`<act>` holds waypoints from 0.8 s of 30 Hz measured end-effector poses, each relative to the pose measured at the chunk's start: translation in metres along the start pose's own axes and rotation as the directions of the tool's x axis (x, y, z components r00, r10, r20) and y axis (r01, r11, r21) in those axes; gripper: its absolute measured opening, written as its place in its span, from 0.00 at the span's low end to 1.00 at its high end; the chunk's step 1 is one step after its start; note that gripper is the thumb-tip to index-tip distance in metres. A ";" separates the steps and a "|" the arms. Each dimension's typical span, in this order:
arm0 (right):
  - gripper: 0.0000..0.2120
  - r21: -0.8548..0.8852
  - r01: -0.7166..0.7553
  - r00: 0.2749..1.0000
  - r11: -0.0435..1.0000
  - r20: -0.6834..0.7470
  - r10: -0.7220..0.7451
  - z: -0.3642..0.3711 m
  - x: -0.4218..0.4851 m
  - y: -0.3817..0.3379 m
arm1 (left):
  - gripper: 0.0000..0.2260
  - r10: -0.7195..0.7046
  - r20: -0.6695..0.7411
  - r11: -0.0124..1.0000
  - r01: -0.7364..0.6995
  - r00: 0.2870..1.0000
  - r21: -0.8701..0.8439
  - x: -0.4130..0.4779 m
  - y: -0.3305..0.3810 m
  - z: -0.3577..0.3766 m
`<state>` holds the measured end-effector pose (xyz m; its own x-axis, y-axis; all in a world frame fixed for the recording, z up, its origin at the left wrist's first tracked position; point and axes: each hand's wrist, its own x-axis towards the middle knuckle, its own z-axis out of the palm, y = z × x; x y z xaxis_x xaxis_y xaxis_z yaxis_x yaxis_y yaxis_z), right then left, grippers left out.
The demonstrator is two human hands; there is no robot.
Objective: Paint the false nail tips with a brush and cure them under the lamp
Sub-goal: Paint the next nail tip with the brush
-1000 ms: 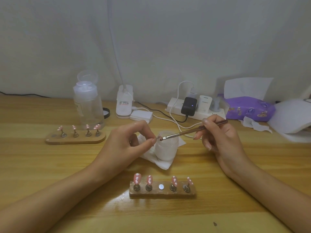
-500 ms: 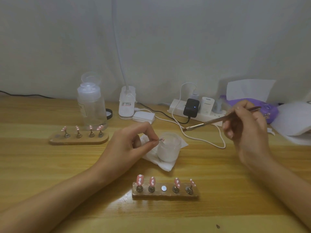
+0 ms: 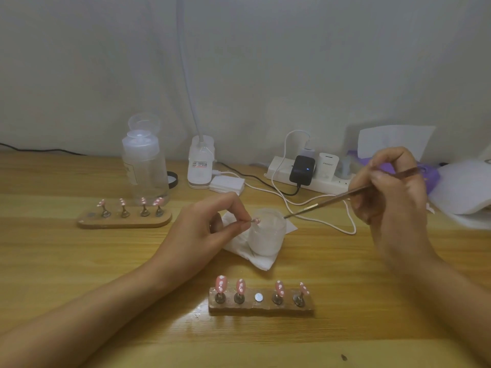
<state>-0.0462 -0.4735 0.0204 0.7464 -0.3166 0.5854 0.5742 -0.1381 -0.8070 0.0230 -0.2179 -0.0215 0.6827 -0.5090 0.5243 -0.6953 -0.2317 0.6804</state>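
My left hand (image 3: 210, 229) pinches a small pink nail tip (image 3: 256, 220) on its stand between thumb and forefinger, just left of a frosted white jar (image 3: 267, 236). My right hand (image 3: 390, 192) grips a thin brush (image 3: 332, 199); its bristle end hovers at the jar's right rim. A near wooden holder (image 3: 261, 308) carries several pink dotted tips and one bare magnet spot in the middle. A second wooden holder (image 3: 125, 220) with several pink tips stands at the left. The white curing lamp (image 3: 465, 189) sits at the far right edge.
A clear pump bottle (image 3: 144, 168) stands behind the left holder. A desk lamp base (image 3: 200, 166), a power strip (image 3: 308, 173) with chargers and a white cable (image 3: 318, 219) lie at the back. A tissue (image 3: 247, 248) lies under the jar; a purple wipes pack (image 3: 430, 179) is behind my right hand.
My right hand drew the brush away from the nail tip to the right, then brought its bristle end down to the jar's right rim. My left hand kept the tip nearly still.
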 end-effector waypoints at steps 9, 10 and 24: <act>0.10 0.195 -0.340 0.933 0.920 -0.052 0.355 0.014 -0.015 0.025 | 0.03 0.005 0.005 1.000 -0.005 1.000 0.008 0.001 0.000 0.001; 0.10 0.191 -0.350 0.931 0.917 -0.039 0.363 0.015 -0.016 0.026 | 0.03 0.005 0.004 1.000 -0.005 1.000 0.010 0.000 0.000 0.001; 0.11 0.121 -0.309 0.951 0.943 0.035 0.307 0.018 -0.017 0.025 | 0.03 0.004 -0.009 1.000 -0.004 1.000 0.017 0.001 0.000 0.001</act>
<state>-0.0387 -0.4544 -0.0086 0.8980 -0.3103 0.3120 0.3521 0.0813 -0.9324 0.0231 -0.2188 -0.0213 0.6816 -0.5029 0.5316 -0.7018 -0.2434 0.6695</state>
